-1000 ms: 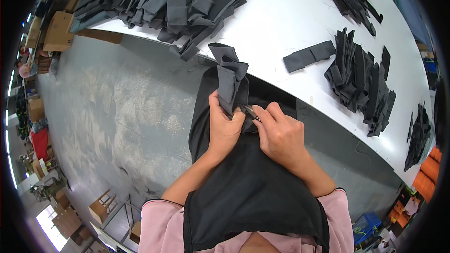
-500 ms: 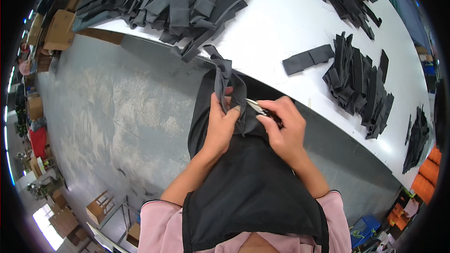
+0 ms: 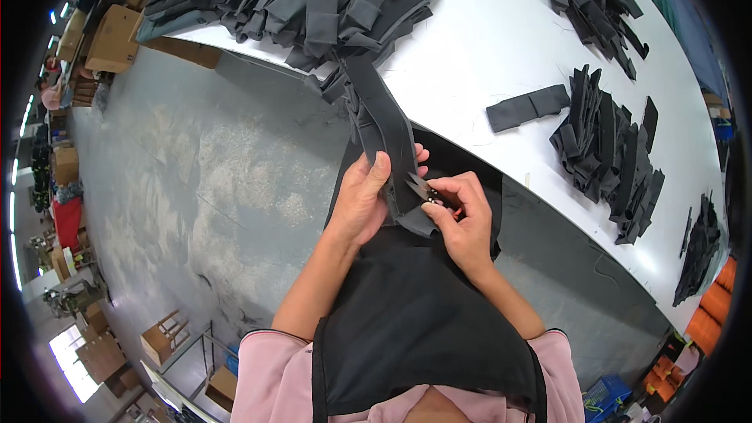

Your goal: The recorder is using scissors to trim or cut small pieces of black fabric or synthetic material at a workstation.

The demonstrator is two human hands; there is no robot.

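Note:
A dark grey fabric strip runs from the table's edge down over my apron. My left hand grips it, thumb on top and fingertips showing at the strip's right side. In my right hand is a pair of thread snips, their pointed blades parted and lying against the strip's right edge. The snips' handles are mostly covered by my fingers. Just beyond my left hand, more bunched strips hang over the table's edge.
On the white table a large heap of dark strips lies at the far left. A single flat strip sits beside another pile on the right. Further piles lie near the right rim. Cardboard boxes stand at the left.
The strip, bunched and folded before, is now drawn out flat and long. My left hand has turned and its thumb lies over it. The snips' blades have parted and come nearer the strip.

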